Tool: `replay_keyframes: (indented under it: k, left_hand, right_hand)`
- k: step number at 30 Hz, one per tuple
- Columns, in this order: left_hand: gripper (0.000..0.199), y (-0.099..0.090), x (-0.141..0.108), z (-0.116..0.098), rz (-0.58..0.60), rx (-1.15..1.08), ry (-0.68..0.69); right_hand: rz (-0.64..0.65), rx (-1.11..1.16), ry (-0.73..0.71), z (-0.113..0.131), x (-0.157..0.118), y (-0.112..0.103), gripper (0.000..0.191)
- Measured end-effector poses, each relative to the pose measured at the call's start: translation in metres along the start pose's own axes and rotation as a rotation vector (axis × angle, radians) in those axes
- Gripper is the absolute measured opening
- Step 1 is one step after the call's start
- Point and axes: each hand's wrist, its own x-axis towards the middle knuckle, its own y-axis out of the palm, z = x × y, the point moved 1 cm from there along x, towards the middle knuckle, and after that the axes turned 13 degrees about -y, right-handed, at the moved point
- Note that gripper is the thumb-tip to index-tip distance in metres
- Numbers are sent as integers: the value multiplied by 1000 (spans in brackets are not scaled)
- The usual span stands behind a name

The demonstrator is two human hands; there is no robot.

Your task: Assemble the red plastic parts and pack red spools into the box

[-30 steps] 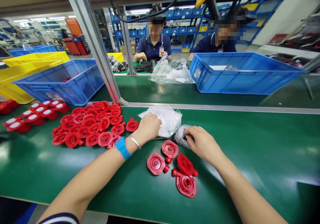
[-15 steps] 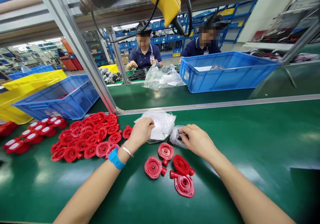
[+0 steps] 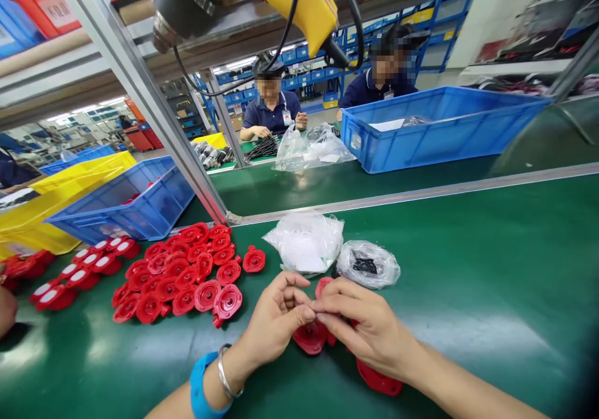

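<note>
Off the two plastic bags, the left hand and right hand now meet above the red parts, partly hiding them. Left fingers curl loosely, thumb and fingertips touching the right's nearly closed pinch; whether anything small is held, I cannot tell.

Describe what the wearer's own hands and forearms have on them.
The left hand is ungloved, with a wide, bright blue band on the forearm side of a thin, silver-coloured bangle. The right hand is ungloved too, with nothing worn on its wrist. No sleeve shows on either forearm.
</note>
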Motion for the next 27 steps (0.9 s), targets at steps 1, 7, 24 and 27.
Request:
replay_keyframes:
  k: [1, 7, 24, 27]
  left_hand:
    - [41, -3, -1, -1, -28, 95, 7]
    - [87, -18, -10, -1, -40, 950, 141]
    - [68, -5, -22, 5, -157, 793, 488]
    - [70, -6, -20, 7, -170, 771, 530]
  right_hand:
    - [-2, -13, 0, -1, 0, 0, 15]
    - [33, -90, 26, -6, -1, -6, 10]
    - [63, -152, -9, 2, -2, 5, 13]
    - [63, -161, -23, 4, -2, 3, 14]
